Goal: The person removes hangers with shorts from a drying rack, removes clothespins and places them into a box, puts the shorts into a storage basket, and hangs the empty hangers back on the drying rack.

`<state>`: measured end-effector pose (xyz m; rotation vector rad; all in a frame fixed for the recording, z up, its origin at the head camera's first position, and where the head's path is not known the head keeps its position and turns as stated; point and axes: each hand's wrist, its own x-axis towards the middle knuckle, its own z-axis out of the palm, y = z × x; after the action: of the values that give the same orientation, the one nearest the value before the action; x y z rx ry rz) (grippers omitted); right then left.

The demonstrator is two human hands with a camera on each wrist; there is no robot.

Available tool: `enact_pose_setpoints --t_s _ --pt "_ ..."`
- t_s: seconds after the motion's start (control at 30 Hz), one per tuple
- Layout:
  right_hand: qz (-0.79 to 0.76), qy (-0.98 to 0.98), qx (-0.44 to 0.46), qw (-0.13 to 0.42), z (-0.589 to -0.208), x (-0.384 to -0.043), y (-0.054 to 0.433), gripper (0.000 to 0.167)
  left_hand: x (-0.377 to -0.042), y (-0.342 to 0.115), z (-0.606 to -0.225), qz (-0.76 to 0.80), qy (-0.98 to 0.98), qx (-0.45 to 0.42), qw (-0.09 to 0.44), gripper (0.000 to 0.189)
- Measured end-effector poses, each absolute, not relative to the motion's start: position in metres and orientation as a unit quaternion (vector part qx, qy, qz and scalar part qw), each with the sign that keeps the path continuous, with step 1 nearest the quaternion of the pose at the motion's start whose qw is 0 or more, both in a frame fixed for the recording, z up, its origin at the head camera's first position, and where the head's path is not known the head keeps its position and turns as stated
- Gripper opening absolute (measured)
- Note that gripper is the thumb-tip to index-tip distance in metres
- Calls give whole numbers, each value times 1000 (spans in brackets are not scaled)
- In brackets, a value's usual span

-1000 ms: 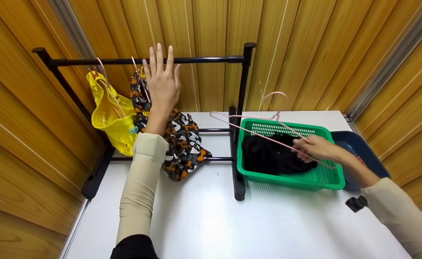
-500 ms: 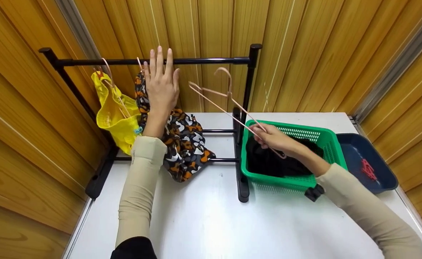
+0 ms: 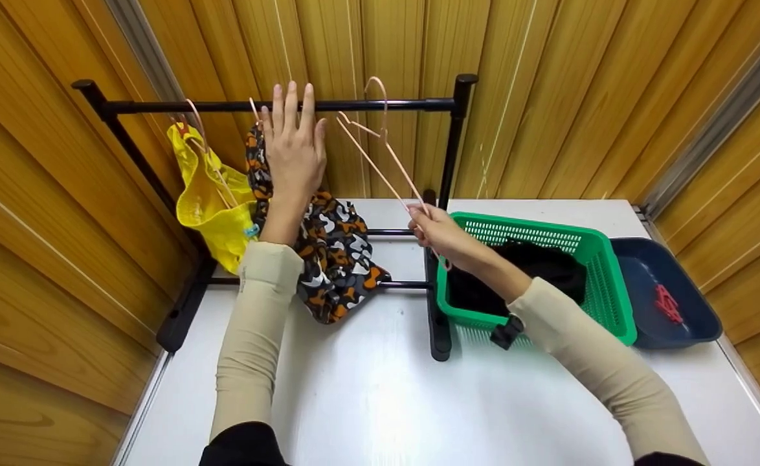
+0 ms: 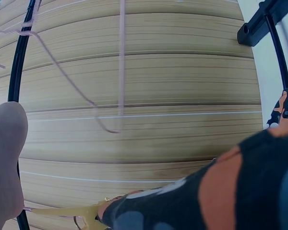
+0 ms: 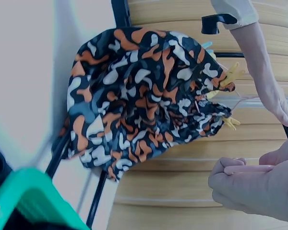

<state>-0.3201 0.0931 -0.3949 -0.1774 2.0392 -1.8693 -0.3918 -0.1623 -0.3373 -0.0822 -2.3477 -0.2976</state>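
The left sleeve (image 3: 250,349) and right sleeve (image 3: 603,362) are beige, close-fitting and wrinkled, with broad, plain cuffs. Black fabric (image 3: 244,445) overlaps the left sleeve's upper end. Small black brackets jut from both cuffs, the right one (image 3: 507,332) angular, the left one (image 5: 211,24) curved.

From the head view's centre, the garment (image 3: 215,223) at nine o'clock is yellow; the cloth (image 3: 338,259) toward eight is black with orange, white and grey blotches. The rail (image 3: 341,105) toward eleven is black, the hanger (image 3: 406,176) at one pink. Between three and four, the basket (image 3: 603,285) is green, the tray (image 3: 639,272) navy, the pegs (image 3: 667,304) red.
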Motion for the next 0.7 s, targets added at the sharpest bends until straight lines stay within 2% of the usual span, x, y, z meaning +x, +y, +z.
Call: enact_pose_setpoints --t_s 0.17,0.43,0.7 --pt "-684 705 -45 184 -410 -323 78 32 -392 -161 -338 -119 -914 -33 385 54" --pt "-658 732 -58 166 -431 -324 64 47 -392 -159 -339 -109 -913 -33 392 54" --pt "-536 817 -135 163 -434 -320 65 62 -392 -163 -337 -111 -917 -32 383 53"
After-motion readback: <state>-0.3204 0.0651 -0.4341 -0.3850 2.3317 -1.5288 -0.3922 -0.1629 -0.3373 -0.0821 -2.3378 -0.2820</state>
